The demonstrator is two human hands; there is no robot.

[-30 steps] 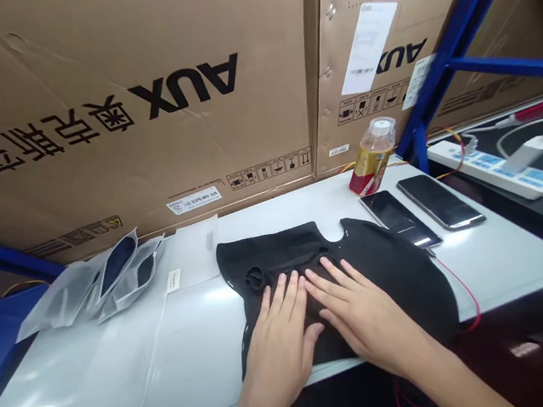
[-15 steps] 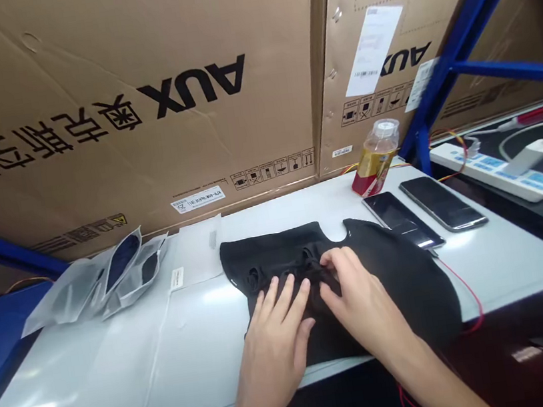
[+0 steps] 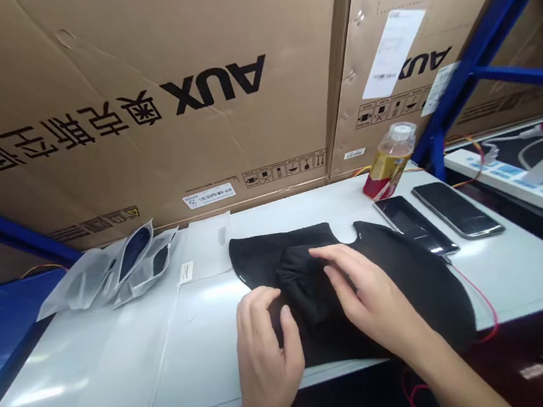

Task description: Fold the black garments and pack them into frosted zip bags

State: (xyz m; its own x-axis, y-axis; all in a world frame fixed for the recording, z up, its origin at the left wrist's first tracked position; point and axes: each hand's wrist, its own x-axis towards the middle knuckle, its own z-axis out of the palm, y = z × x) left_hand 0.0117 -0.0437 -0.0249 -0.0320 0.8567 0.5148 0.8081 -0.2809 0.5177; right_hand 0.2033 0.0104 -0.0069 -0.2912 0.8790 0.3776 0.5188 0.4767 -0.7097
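Note:
A black cloth piece (image 3: 403,279) with a notch in its far edge lies on the pale tabletop (image 3: 211,347). On it rests a bunched, folded black part (image 3: 305,279). My left hand (image 3: 268,342) is at the cloth's left side, fingers curved and apart from the thumb, nothing between them. My right hand (image 3: 361,285) is over the right side of the bunched part, thumb and forefinger parted, fingertips at the fabric. Whether the fingertips touch it is hard to tell.
Clear plastic pouches with dark contents (image 3: 133,263) and flat translucent bags (image 3: 122,366) lie left. At the right are a bottle (image 3: 389,160), two phones (image 3: 457,208) and a power strip (image 3: 515,176). Large cartons (image 3: 128,48) stand behind, with blue rack posts (image 3: 484,32).
My left hand has drawn back from the fabric and its fingers have curled. My right thumb and fingers have parted. The bunched black part looks reshaped, and the view has shifted slightly.

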